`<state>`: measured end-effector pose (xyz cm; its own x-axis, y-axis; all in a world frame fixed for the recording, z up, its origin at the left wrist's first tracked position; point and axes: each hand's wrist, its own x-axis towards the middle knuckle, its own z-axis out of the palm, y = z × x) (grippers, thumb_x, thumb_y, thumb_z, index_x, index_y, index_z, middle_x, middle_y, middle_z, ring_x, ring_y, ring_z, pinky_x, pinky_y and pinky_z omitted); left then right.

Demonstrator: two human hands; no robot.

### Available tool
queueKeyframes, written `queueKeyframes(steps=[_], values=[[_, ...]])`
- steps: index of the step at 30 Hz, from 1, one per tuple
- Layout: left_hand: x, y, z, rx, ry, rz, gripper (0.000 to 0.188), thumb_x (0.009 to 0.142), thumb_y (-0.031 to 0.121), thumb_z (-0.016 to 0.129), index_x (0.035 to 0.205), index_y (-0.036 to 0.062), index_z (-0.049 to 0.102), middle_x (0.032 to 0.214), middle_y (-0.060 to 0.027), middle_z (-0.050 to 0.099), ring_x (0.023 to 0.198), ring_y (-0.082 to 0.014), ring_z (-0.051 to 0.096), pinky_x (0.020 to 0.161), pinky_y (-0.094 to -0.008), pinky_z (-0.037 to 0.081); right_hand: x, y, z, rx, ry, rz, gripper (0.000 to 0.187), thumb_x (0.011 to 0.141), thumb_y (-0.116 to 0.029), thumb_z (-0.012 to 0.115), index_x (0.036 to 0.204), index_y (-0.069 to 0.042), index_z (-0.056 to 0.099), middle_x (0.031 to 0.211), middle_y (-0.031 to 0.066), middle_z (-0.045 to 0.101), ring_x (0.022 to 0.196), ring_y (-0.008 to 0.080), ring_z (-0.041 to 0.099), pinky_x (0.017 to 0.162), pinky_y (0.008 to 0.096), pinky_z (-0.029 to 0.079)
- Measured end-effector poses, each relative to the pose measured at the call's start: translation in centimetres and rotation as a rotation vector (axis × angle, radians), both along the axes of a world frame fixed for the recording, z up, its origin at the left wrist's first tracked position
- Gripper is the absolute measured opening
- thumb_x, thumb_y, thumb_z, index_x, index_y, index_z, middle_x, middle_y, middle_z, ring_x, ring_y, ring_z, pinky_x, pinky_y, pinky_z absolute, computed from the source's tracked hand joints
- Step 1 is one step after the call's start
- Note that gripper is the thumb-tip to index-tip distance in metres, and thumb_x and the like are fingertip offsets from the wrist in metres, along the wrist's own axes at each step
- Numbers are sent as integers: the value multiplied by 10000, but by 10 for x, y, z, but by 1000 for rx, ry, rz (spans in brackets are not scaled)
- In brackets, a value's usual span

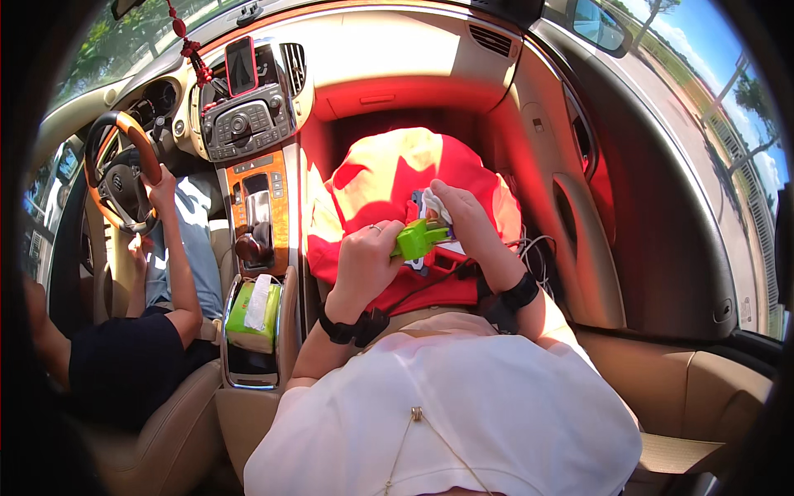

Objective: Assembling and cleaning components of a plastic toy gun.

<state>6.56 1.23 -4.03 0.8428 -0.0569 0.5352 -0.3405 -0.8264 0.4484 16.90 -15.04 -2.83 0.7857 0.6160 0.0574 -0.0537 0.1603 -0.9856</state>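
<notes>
I sit in a car's passenger seat with red cloth (pixel 364 182) spread over my lap. My left hand (pixel 368 255) is closed around one end of a bright green plastic object (pixel 419 240), whose kind I cannot tell. Just right of it, my right hand (pixel 465 217) has its fingers closed on a crumpled white tissue (pixel 432 202). The green object's right end reaches to the right palm. Under both hands lies a small item with grey-blue and white patches, mostly covered. Dark bands circle both my wrists.
White cables (pixel 536 248) loop beside my right wrist. To my left, a green tissue pack (pixel 252 318) sits in the console behind the gear lever (pixel 253 245). A person grips the steering wheel (pixel 136 145). The door (pixel 571 248) bounds my right side.
</notes>
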Motion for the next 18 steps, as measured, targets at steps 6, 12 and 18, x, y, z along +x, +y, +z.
queueKeyframes(steps=[6, 12, 18], values=[[1, 10, 5, -78, -32, -64, 263, 698, 113, 735, 918, 50, 605, 774, -109, 633, 663, -288, 620, 583, -381, 496, -1, 3, 5, 41, 118, -51, 419, 983, -411, 434, 832, -58, 601, 692, 3, 560, 605, 72, 507, 568, 222, 396], [1, 8, -10, -997, 213, -295, 186, 839, 92, 680, 1001, 10, 639, 721, 2, 622, 556, -68, 528, 481, -228, 407, 7, 0, -21, 203, 343, -142, 456, 980, -476, 401, 1041, -73, 605, 837, 20, 607, 716, 67, 544, 632, 225, 422], [4, -12, -17, -1260, 346, -340, 190, 885, 104, 646, 1049, 8, 631, 667, 41, 547, 520, -16, 449, 456, -182, 333, -24, 24, -17, 294, -32, -101, 423, 1006, -397, 375, 1021, -22, 570, 880, 8, 580, 777, 67, 520, 682, 237, 426]])
